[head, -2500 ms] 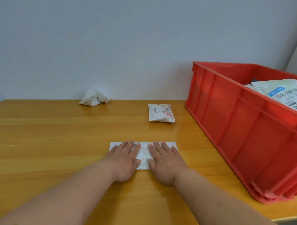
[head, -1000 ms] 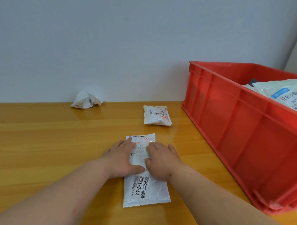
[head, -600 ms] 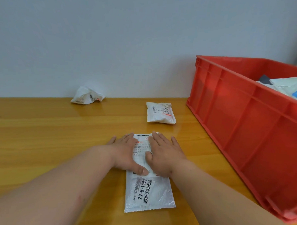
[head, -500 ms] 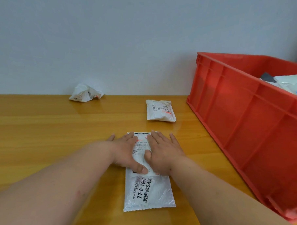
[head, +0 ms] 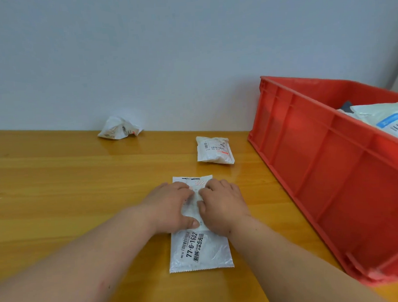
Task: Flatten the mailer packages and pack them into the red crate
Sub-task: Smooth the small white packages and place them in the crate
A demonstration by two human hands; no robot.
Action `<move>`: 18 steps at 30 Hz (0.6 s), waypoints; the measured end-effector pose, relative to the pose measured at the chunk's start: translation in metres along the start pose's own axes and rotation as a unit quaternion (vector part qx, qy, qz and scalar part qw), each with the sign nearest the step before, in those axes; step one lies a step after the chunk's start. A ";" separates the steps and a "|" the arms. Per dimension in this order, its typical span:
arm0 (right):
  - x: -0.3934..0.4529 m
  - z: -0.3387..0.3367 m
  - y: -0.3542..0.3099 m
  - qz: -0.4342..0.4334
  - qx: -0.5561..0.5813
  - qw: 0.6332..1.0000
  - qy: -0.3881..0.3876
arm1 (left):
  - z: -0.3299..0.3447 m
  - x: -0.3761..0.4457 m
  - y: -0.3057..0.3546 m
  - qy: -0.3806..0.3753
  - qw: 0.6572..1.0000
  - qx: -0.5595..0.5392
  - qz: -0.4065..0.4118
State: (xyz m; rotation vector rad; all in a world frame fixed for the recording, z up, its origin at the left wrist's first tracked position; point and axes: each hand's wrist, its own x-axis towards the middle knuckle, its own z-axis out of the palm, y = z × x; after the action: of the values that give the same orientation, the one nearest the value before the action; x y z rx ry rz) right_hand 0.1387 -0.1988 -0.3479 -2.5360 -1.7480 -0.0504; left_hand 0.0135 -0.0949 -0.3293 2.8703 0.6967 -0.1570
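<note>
Since the earlier frames the white mailer is turned, so its long side now runs from the near edge of the table toward the far edge, and the fingers are more curled than half a second ago. Both hands lie side by side on its far half: the left hand and the right hand press down with bent fingers, grasping nothing. Behind it lies a small folded mailer, and a crumpled mailer sits at the far edge. At the right edge stands the red crate with packed mailers inside.
</note>
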 end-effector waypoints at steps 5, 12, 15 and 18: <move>-0.020 -0.012 -0.005 -0.011 -0.005 0.999 -0.053 | 0.003 -0.016 0.010 -0.035 0.999 0.026 0.008; -0.041 -0.007 -0.003 -0.013 0.010 0.987 -0.157 | -0.004 -0.027 0.009 -0.170 0.985 0.037 -0.014; -0.045 0.000 -0.004 -0.001 0.012 0.986 -0.164 | -0.002 -0.027 0.011 -0.176 0.983 0.047 -0.018; -0.045 0.002 -0.006 0.001 0.018 0.986 -0.166 | -0.001 -0.028 0.013 -0.170 0.984 0.044 -0.020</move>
State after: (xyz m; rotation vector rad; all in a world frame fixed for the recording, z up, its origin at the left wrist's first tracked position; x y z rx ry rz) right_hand 0.1167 -0.2384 -0.3521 -2.6409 -1.8285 0.4237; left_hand -0.0051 -0.1180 -0.3219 2.8053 0.6912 -0.6799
